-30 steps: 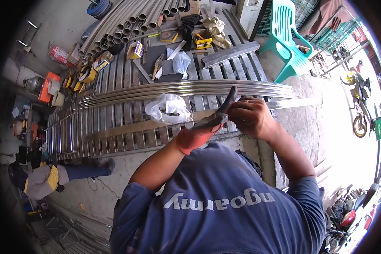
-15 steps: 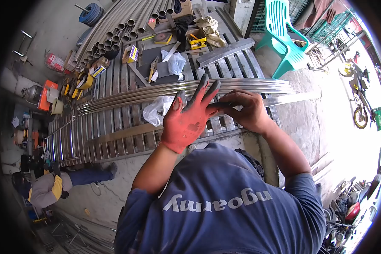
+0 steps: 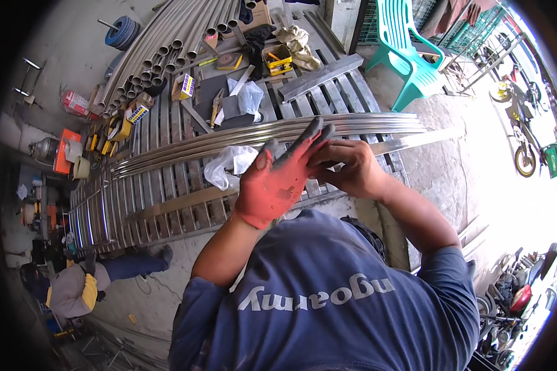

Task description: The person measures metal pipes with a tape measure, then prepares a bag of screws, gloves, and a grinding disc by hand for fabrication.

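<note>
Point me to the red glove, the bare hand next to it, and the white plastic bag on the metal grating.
red glove (image 3: 272,185), head view, on the palm of the left hand.
bare hand (image 3: 349,170), head view, on the back of the right hand.
white plastic bag (image 3: 229,166), head view, on its crumpled middle.

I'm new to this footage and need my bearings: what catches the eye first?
At centre, the left hand in a red glove, fingers spread, with the bare right hand touching its fingertips. Behind them a bundle of curved steel tubes lies across a metal grille. A green plastic chair stands top right.
</note>
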Motion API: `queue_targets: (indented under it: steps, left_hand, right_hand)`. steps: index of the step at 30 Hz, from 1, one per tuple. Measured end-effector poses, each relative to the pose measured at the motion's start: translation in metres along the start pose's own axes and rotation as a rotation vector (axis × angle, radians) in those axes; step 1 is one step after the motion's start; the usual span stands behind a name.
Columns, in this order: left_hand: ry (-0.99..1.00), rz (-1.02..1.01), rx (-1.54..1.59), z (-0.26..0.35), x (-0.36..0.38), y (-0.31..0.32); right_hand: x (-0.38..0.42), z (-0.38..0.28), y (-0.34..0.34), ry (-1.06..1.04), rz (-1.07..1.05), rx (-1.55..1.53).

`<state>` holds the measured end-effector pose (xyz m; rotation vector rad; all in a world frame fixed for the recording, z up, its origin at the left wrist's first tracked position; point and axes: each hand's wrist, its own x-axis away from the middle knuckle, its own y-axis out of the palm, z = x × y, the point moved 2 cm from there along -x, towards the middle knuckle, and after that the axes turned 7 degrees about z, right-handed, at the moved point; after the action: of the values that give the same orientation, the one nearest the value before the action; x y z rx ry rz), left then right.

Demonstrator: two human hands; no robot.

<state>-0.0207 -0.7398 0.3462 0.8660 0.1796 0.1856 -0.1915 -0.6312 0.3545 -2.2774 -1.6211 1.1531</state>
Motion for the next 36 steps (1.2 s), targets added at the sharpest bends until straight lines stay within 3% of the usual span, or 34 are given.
queue_targets:
  steps: [2, 4, 6, 12, 15, 18, 22, 23, 24, 26, 30, 32, 36]
  left_hand:
    - [0.055, 0.044, 0.143, 0.006, -0.002, -0.013]
    - [0.165, 0.120, 0.254, 0.014, -0.006, -0.018]
    - [0.228, 0.165, 0.326, 0.020, -0.008, -0.015]
    - [0.393, 0.196, 0.365, 0.025, -0.021, 0.000]
    - [0.429, 0.165, 0.400, 0.025, -0.023, 0.001]
    - [0.443, 0.123, 0.386, 0.025, -0.025, -0.002]
    - [0.549, 0.188, 0.255, 0.027, -0.030, -0.016]
    - [0.598, 0.225, 0.206, 0.029, -0.032, -0.022]
    - [0.651, 0.269, 0.157, 0.033, -0.034, -0.028]
    - [0.678, 0.425, 0.147, 0.035, -0.038, -0.054]
    - [0.795, 0.478, 0.179, 0.036, -0.049, -0.078]
    - [0.758, 0.418, 0.257, 0.031, -0.053, -0.102]
    - [0.862, 0.515, 0.245, 0.036, -0.057, -0.077]
  right_hand:
    - [-0.008, -0.005, -0.003, -0.133, 0.145, 0.111]
    - [-0.009, 0.000, -0.009, 0.241, 0.264, -0.111]
    - [-0.007, 0.013, -0.004, 0.370, 0.370, -0.249]
    - [-0.006, 0.008, 0.031, 0.514, 0.201, -0.122]
    - [-0.007, 0.015, 0.045, 0.723, 0.110, -0.613]
    - [-0.008, -0.002, 0.053, 0.648, 0.107, -0.555]
    - [-0.008, -0.015, 0.062, 0.571, 0.004, -0.244]
    - [-0.003, -0.022, 0.068, 0.383, 0.097, -0.123]
    - [0.001, -0.031, 0.067, 0.333, -0.015, 0.015]
    - [0.003, -0.041, 0.079, 0.130, -0.004, 0.147]
    - [0.000, -0.011, 0.097, -0.237, 0.046, 0.354]
    - [-0.006, -0.011, 0.095, -0.300, 0.004, 0.466]
    - [-0.015, -0.013, 0.106, 0.071, -0.054, 0.423]
